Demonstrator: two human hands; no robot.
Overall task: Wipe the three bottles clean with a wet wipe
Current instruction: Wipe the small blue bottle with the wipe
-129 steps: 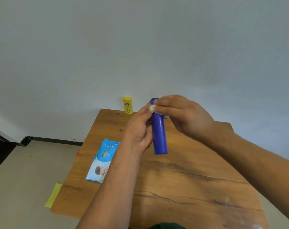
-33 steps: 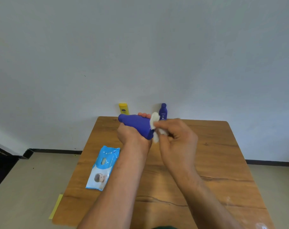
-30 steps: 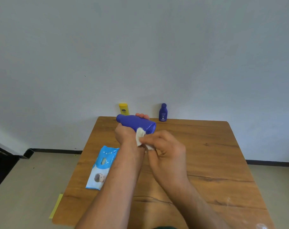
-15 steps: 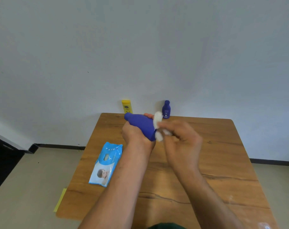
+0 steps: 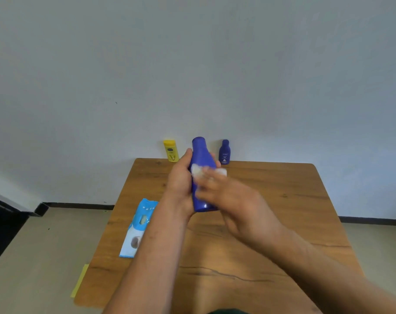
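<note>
Both forearms are reaching forward over the wooden table (image 5: 283, 200), meeting above its far half. The left hand (image 5: 180, 180) is standing thumb-up, its fingers curling round the body of the large blue bottle (image 5: 201, 155) and gripping it from the left side. The bottle is being held nearly upright in the air above the table, cap end uppermost. The right hand (image 5: 234, 200) is coming in from the right, blurred by motion, its fingers bunching round the wet wipe (image 5: 198, 171) and pressing the white wad against the near face of the bottle, just below the shoulder. How each right finger lies is too blurred to tell.

The yellow bottle (image 5: 171, 151) and the small blue bottle (image 5: 224, 152) are standing upright at the table's far edge by the wall, one on either side of the held bottle. The wipes pack (image 5: 138, 227) is lying flat near the table's left edge.
</note>
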